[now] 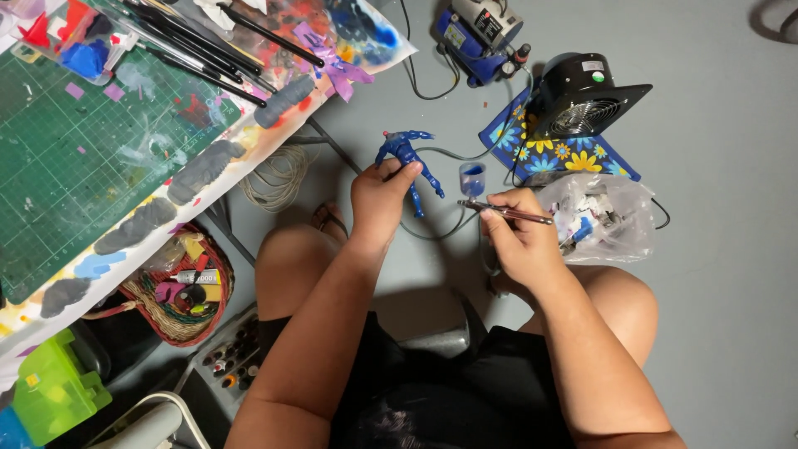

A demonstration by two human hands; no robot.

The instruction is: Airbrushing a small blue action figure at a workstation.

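Here we hold a small blue figure in our left hand, fingers closed around its lower body so that the torso and arms stick up above the thumb. Our right hand is closed on an airbrush, its slim metal body lying nearly level with the tip pointing left toward the figure and a little cup of blue paint standing on top. The tip sits just beside the figure, not touching it. We judge the step in hand to be spraying blue onto the figure; the next pass seems to call for a steady right wrist and a slow turn of the left hand to bring unpainted sides round to the nozzle.

Past the hands, a thin hose trails across the grey floor to a blue compressor. A black fan sits on a flowered cloth, with a clear plastic bag of small bits near our right hand. On the left, a paint-smeared table with a green cutting mat and brushes reaches close to the left elbow; the hose loop by the figure could snag.
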